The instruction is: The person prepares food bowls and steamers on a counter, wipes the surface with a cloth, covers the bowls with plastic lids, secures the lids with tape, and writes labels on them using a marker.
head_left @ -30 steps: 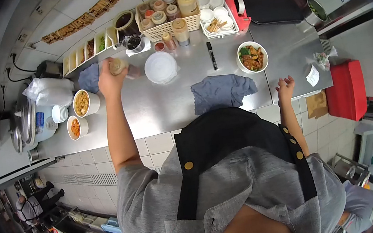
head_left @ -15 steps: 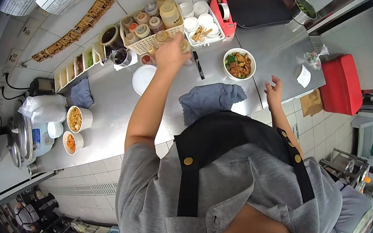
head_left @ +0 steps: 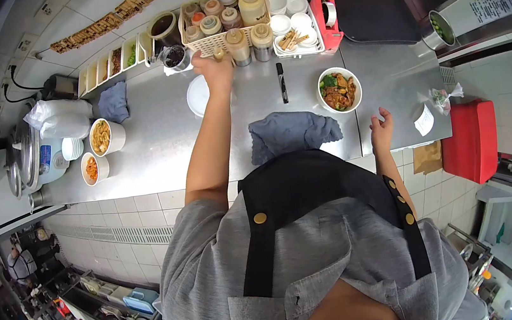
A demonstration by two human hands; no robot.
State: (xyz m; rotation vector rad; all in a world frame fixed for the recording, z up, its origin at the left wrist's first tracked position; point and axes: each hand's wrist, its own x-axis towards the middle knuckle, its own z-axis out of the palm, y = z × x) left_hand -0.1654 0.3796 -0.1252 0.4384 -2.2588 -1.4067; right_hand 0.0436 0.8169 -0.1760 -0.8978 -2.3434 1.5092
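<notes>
My left hand (head_left: 215, 74) reaches over the steel counter, its fingers around a small squeeze bottle (head_left: 219, 52); only the brownish top shows, the rest is hidden by the hand. Just right of it stand two more squeeze bottles, a tan-topped one (head_left: 238, 48) and another (head_left: 263, 43). A white round lid (head_left: 198, 96) lies beside my left wrist. My right hand (head_left: 381, 129) hangs over the counter's front edge, empty, fingers loosely apart. Nearest to it is a white bowl (head_left: 324, 104) of meat and green vegetables. A blue-grey cloth (head_left: 294, 133) lies in front of me.
A cream basket (head_left: 222, 39) of sauce bottles and a white tray (head_left: 300, 51) of small cups stand at the back. A black marker (head_left: 282, 83) lies mid-counter. Two food bowls, noodle-like (head_left: 116, 142) and orange (head_left: 102, 169), are at left. A red bin (head_left: 471, 140) stands right.
My left hand has moved left, from the right-hand bottle to one further left. Two bottles now stand uncovered beside the basket. The whole view has shifted slightly; my right hand stays low and empty.
</notes>
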